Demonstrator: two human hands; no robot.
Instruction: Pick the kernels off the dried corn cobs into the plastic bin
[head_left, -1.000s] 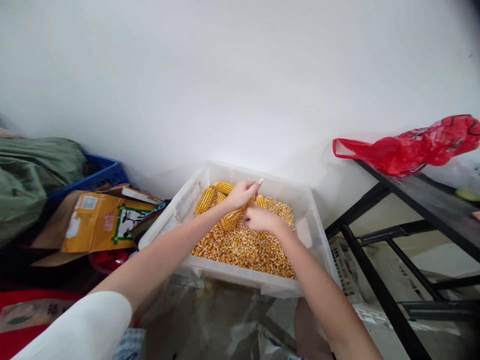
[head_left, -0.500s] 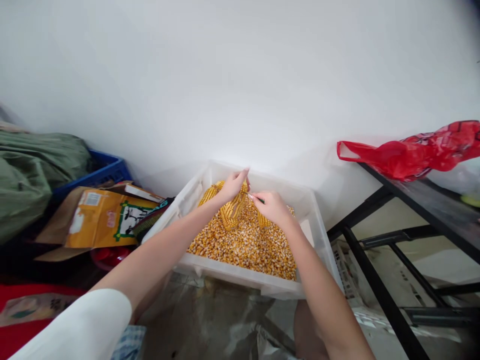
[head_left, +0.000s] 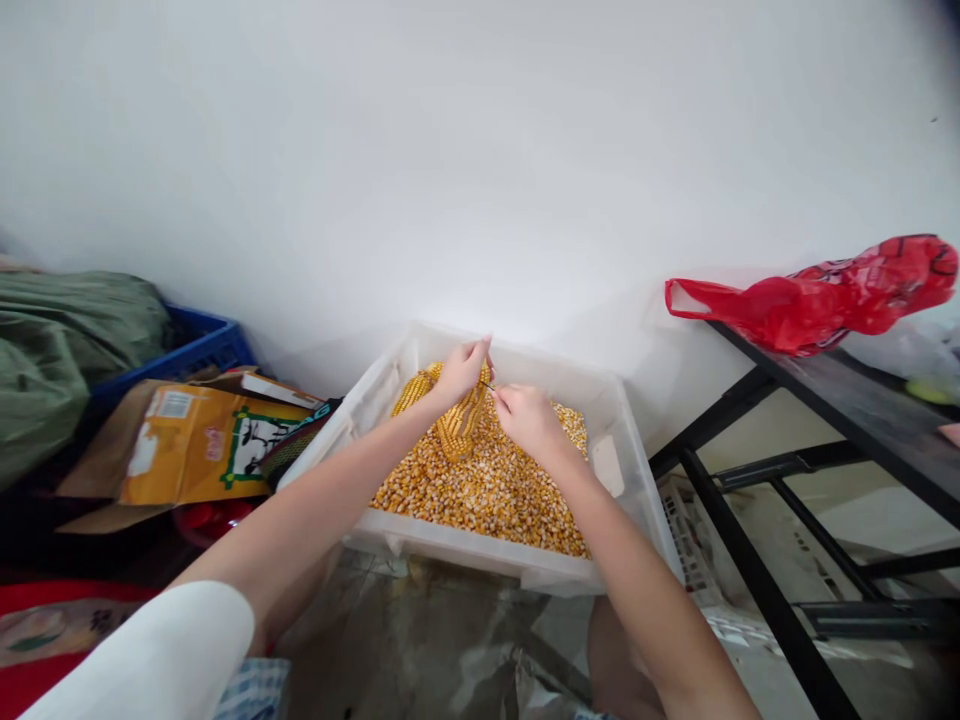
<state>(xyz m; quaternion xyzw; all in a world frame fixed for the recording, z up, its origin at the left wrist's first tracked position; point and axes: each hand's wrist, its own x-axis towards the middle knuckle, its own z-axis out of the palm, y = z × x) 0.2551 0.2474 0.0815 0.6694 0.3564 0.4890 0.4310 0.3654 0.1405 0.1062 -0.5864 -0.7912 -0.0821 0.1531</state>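
Note:
A yellow corn cob (head_left: pixel 459 425) with some rows of kernels stripped out is gripped by my left hand (head_left: pixel 463 372), which is closed round its far end. My right hand (head_left: pixel 526 415) is closed on a thin dark rod (head_left: pixel 487 386). The rod points left and reaches the cob near my left fingers; its handle is hidden in my fist. Both hands are over a translucent white plastic bin (head_left: pixel 480 555). Loose corn kernels (head_left: pixel 487 500) fill its bottom in a heap. More whole cobs (head_left: pixel 414 390) lie at its back left, partly behind my left hand.
Left of the bin are a torn yellow cardboard box (head_left: pixel 202 445), a blue crate (head_left: pixel 217 345) and green sheeting (head_left: pixel 75 330). To the right stands a black metal frame (head_left: pixel 750 560) with a red plastic bag (head_left: pixel 817 300) on top. A white wall (head_left: pixel 480 170) rises behind.
My right hand has turned slightly and shifted left and down, and the dark rod now shows between my hands. A cob seen under my right hand is no longer visible. The view has shifted slightly.

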